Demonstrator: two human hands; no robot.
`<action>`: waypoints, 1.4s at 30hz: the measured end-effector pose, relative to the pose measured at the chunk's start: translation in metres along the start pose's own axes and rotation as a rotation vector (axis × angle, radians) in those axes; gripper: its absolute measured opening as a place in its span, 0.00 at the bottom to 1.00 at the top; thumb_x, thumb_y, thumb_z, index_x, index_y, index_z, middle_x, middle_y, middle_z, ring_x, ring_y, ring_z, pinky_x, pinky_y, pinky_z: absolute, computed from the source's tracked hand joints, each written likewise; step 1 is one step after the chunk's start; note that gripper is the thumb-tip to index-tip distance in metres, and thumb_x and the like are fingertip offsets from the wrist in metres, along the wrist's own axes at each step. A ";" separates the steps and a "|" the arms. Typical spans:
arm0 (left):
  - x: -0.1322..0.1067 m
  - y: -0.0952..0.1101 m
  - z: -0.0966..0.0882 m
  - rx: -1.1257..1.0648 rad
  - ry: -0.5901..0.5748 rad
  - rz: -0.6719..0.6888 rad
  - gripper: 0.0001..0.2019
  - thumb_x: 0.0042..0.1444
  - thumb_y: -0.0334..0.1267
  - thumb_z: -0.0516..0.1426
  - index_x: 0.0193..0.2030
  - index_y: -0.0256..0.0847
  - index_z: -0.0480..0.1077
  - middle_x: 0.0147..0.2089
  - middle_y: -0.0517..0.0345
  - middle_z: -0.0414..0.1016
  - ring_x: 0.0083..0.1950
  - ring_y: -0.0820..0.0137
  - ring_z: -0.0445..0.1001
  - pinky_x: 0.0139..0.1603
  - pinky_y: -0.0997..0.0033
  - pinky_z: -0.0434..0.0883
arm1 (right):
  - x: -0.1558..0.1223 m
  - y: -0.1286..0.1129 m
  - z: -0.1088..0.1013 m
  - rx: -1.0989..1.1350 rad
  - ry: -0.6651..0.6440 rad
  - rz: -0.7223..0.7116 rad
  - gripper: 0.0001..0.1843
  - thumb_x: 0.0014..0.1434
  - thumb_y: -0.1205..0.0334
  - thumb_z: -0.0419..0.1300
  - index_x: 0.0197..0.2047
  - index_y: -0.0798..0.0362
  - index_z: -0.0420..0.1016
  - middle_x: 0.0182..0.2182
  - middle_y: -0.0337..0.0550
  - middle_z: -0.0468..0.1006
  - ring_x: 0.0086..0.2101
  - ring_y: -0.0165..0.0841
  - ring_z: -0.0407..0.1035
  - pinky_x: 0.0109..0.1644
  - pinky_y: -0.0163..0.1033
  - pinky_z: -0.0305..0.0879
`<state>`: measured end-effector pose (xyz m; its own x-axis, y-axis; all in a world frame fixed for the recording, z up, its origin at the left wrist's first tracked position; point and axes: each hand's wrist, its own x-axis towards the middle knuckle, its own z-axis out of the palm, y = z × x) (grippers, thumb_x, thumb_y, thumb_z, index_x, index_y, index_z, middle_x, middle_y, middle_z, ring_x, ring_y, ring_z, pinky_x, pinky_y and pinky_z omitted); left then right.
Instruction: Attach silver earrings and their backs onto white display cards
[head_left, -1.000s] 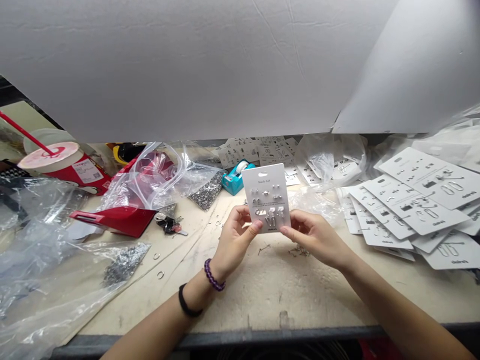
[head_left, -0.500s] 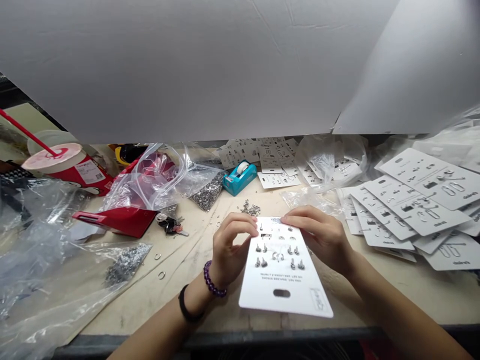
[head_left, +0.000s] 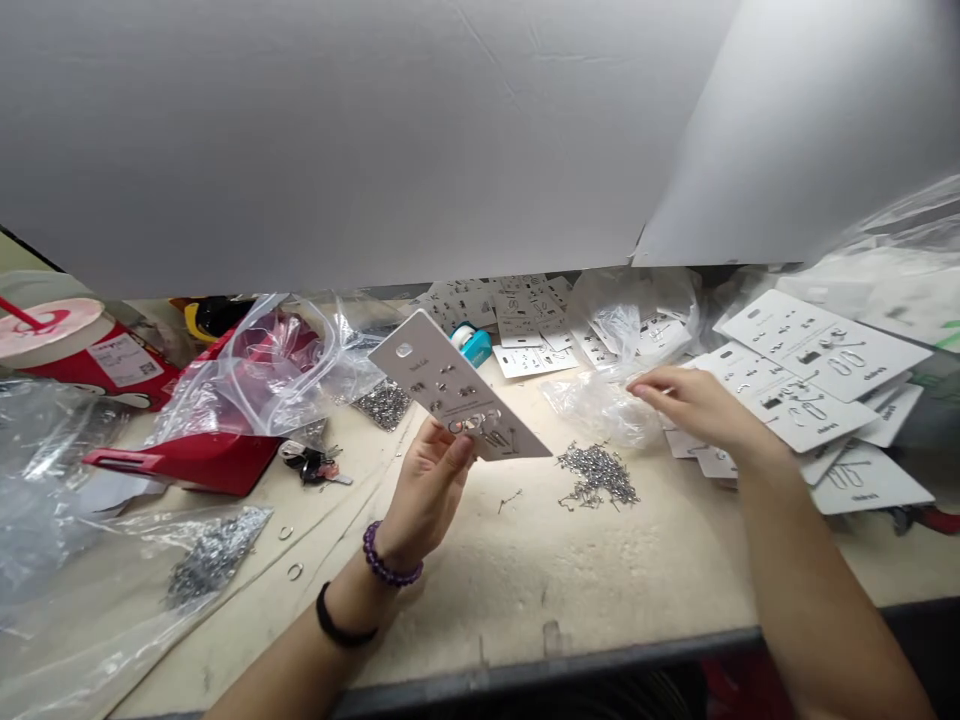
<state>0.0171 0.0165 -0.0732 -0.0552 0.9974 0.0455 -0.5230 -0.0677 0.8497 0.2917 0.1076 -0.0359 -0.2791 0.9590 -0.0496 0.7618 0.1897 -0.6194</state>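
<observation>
My left hand (head_left: 433, 490) grips a white earring card (head_left: 427, 365) by its lower edge, thumb in front. The card is tilted, its printed face with rows of small studs and some larger silver pieces turned toward me. My right hand (head_left: 694, 400) is in the air off to the right, fingers stretched out and pointing left, nothing visible in them. Its fingertips are in front of a crumpled clear plastic bag (head_left: 600, 405); whether they touch it I cannot tell. Below lies a pile of small silver earring parts (head_left: 598, 474).
Filled earring cards (head_left: 829, 345) are stacked at the right, and more cards (head_left: 525, 320) lie at the back. A teal tape dispenser (head_left: 474, 346), a red scoop (head_left: 187, 462), keys (head_left: 311, 462), a bag of silver parts (head_left: 210, 560) and a drink cup (head_left: 90, 350) stand or lie leftward.
The card has been turned over and raised to the left in my left hand. My right hand has let go of it and moved right. The pile of silver parts is now uncovered.
</observation>
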 end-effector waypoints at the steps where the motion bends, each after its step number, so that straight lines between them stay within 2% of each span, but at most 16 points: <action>1: 0.000 0.001 0.001 -0.025 0.000 -0.037 0.13 0.49 0.39 0.60 0.42 0.47 0.68 0.43 0.60 0.71 0.46 0.71 0.68 0.49 0.68 0.66 | 0.004 0.001 0.007 -0.056 -0.047 -0.014 0.15 0.58 0.56 0.51 0.38 0.54 0.75 0.37 0.47 0.77 0.35 0.35 0.71 0.38 0.43 0.68; 5: 0.000 0.005 0.004 -0.095 0.002 -0.156 0.13 0.48 0.41 0.61 0.41 0.46 0.67 0.43 0.61 0.70 0.45 0.71 0.68 0.46 0.68 0.68 | 0.014 -0.005 0.038 -0.222 -0.060 -0.125 0.14 0.59 0.61 0.49 0.41 0.53 0.74 0.41 0.45 0.76 0.40 0.34 0.69 0.41 0.40 0.65; 9: 0.000 0.007 0.004 -0.215 -0.039 -0.242 0.11 0.47 0.41 0.61 0.38 0.47 0.67 0.37 0.64 0.69 0.37 0.76 0.68 0.38 0.74 0.69 | 0.020 -0.006 0.050 -0.295 -0.023 -0.090 0.13 0.58 0.63 0.48 0.37 0.52 0.74 0.37 0.44 0.77 0.35 0.35 0.69 0.32 0.36 0.61; 13: 0.000 0.009 0.004 -0.341 -0.055 -0.323 0.10 0.46 0.37 0.62 0.34 0.44 0.66 0.32 0.64 0.64 0.31 0.78 0.65 0.33 0.76 0.68 | 0.024 -0.006 0.049 -0.379 -0.013 -0.061 0.16 0.59 0.65 0.45 0.31 0.54 0.73 0.29 0.44 0.76 0.29 0.34 0.67 0.28 0.34 0.55; 17: -0.003 0.010 0.007 -0.480 -0.055 -0.418 0.11 0.45 0.30 0.62 0.33 0.42 0.63 0.28 0.65 0.59 0.28 0.79 0.62 0.31 0.76 0.67 | 0.024 -0.012 0.046 -0.470 -0.019 -0.012 0.13 0.56 0.66 0.47 0.32 0.53 0.73 0.28 0.45 0.75 0.28 0.35 0.67 0.26 0.35 0.51; 21: -0.005 0.010 0.011 -0.518 -0.064 -0.464 0.11 0.46 0.28 0.60 0.31 0.41 0.60 0.27 0.65 0.56 0.26 0.80 0.60 0.29 0.78 0.64 | 0.025 -0.020 0.046 -0.549 -0.041 0.023 0.11 0.55 0.66 0.50 0.31 0.52 0.73 0.29 0.46 0.75 0.28 0.36 0.67 0.25 0.35 0.49; 27: -0.005 0.008 0.009 -0.535 -0.089 -0.471 0.10 0.47 0.28 0.59 0.34 0.41 0.61 0.28 0.65 0.56 0.27 0.80 0.61 0.30 0.77 0.64 | 0.028 -0.019 0.053 -0.605 -0.015 0.030 0.14 0.57 0.67 0.45 0.33 0.54 0.72 0.30 0.47 0.74 0.29 0.35 0.67 0.25 0.35 0.50; 32: -0.004 0.007 0.007 -0.561 -0.079 -0.471 0.10 0.47 0.26 0.58 0.33 0.40 0.61 0.28 0.65 0.57 0.27 0.79 0.62 0.30 0.76 0.64 | 0.021 -0.009 0.045 -0.585 -0.045 -0.001 0.14 0.57 0.69 0.45 0.39 0.56 0.71 0.37 0.48 0.73 0.33 0.34 0.67 0.28 0.33 0.54; 37: -0.004 0.006 0.007 -0.564 -0.062 -0.479 0.09 0.48 0.28 0.58 0.35 0.40 0.63 0.28 0.64 0.57 0.28 0.79 0.62 0.30 0.77 0.64 | 0.019 -0.009 0.038 -0.608 -0.065 0.027 0.10 0.55 0.69 0.49 0.33 0.58 0.72 0.34 0.50 0.72 0.29 0.33 0.66 0.27 0.34 0.54; 42: -0.004 0.006 0.006 -0.571 -0.056 -0.475 0.08 0.48 0.27 0.58 0.34 0.39 0.63 0.28 0.64 0.57 0.27 0.79 0.62 0.30 0.77 0.65 | 0.018 -0.016 0.035 -0.645 -0.074 0.044 0.10 0.56 0.68 0.49 0.33 0.57 0.72 0.35 0.50 0.71 0.29 0.32 0.65 0.24 0.34 0.49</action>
<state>0.0193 0.0118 -0.0648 0.3227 0.9208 -0.2189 -0.8409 0.3851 0.3803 0.2542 0.1145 -0.0548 -0.2617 0.9561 -0.1321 0.9651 0.2612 -0.0217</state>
